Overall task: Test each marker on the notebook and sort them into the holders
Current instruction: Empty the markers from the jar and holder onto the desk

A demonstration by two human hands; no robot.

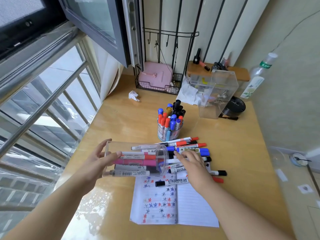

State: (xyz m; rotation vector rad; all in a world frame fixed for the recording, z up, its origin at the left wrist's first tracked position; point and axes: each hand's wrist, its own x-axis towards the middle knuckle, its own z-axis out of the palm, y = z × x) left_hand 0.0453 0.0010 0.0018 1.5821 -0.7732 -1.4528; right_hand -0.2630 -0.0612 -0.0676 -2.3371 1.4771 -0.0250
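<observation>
A person's 2 bare forearms reach in from the bottom edge over a wooden surface (121, 122) beside a window. The left hand (97, 161) grips the closed end of a clear plastic holder (136, 158) that is tipped on its side, thumb pressed on its near wall and fingers curled round the far edge; its open mouth faces right. Inside lie several markers, among them a pink marker (136, 162) and a red-capped one. The right hand (194, 163) hovers palm down at the holder's mouth, fingers spread and relaxed over a loose pile of markers (190, 148) with red, blue and black caps; whether the fingertips touch any marker cannot be told. The hand hides part of the pile. Just in front, an open lined notebook (194, 205) carries red and blue test scribbles on its left page, and a black-capped whiteboard marker (171, 182) rests across its top. Behind the pile, an upright clear holder (169, 130) stands full of capped markers. A clear acrylic box (216, 94) at the back holds contents too blurred to name.
</observation>
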